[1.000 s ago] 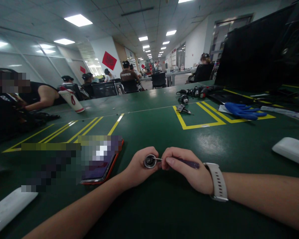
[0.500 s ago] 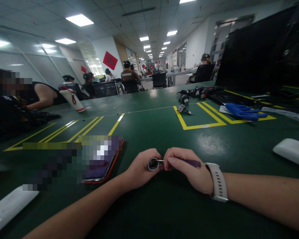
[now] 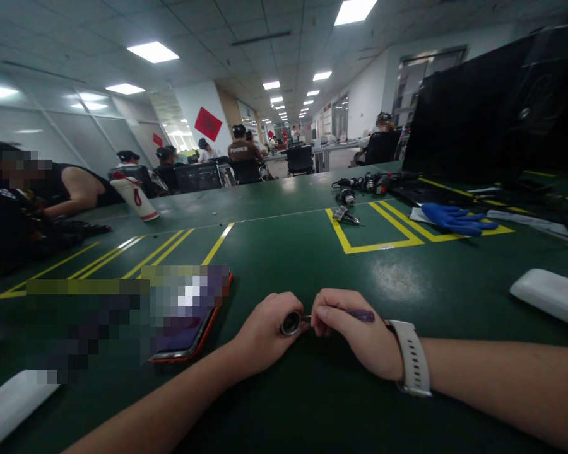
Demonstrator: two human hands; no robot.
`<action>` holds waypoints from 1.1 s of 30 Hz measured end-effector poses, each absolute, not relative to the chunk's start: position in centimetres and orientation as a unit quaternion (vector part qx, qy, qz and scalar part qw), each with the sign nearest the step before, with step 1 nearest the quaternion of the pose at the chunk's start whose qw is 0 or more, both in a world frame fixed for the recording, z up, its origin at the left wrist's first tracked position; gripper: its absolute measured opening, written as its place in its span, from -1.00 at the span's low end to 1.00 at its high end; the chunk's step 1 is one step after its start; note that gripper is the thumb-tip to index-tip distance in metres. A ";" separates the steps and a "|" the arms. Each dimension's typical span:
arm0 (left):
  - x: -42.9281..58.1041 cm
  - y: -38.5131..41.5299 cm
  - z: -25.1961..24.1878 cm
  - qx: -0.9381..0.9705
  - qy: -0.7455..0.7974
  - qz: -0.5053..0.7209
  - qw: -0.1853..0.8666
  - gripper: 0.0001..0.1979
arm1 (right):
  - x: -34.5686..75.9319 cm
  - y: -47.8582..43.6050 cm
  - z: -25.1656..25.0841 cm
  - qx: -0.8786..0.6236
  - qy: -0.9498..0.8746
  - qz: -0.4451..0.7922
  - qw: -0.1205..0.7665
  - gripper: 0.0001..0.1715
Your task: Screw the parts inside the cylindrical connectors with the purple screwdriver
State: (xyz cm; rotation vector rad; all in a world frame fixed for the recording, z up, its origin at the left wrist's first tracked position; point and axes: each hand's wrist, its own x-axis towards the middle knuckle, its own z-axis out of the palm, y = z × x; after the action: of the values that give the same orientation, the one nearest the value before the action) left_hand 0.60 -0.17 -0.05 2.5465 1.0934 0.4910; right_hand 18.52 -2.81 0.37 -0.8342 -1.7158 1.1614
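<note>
My left hand [image 3: 265,331] is closed around a small hollow metal cylinder [image 3: 291,323], its dark round opening turned up towards me. Between the fingers of my right hand [image 3: 353,328] lies a thin screwdriver [image 3: 362,316] with a dark purple handle. Its slim metal shaft points left and reaches the right side of the cylinder; the very tip is hidden, so I cannot tell whether it touches. Both hands are close together above the green table, with a pale watch strap on the right wrist.
Left of my hands lies a phone [image 3: 192,325] with a red-orange edge. Metal tool parts [image 3: 345,215], a blue glove [image 3: 454,219] and a dark monitor [image 3: 468,107] are further back on the right. White bars [image 3: 549,293] flank both sides. A cup [image 3: 135,197] stands near a person at left.
The screwdriver's shaft has shifted from across the cylinder's opening to its right side. The cylinder has turned slightly in my left hand. The whole view has shifted a little.
</note>
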 end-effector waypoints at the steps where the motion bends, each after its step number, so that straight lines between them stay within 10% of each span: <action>1: 0.6 -0.2 0.0 0.890 0.390 0.170 0.165 -0.91 | 18.5 -2.6 0.3 -0.336 -0.673 0.493 0.436 -0.74; 33: 0.5 0.0 0.1 0.860 0.391 0.246 0.217 -0.86 | 18.1 -1.8 -0.9 -0.279 -0.509 0.660 0.477 -0.78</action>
State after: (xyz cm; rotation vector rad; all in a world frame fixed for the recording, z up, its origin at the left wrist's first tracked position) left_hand 0.48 0.00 0.06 2.3829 1.0827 0.6804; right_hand 18.15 -1.78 -0.93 -0.6825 -1.2427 1.6130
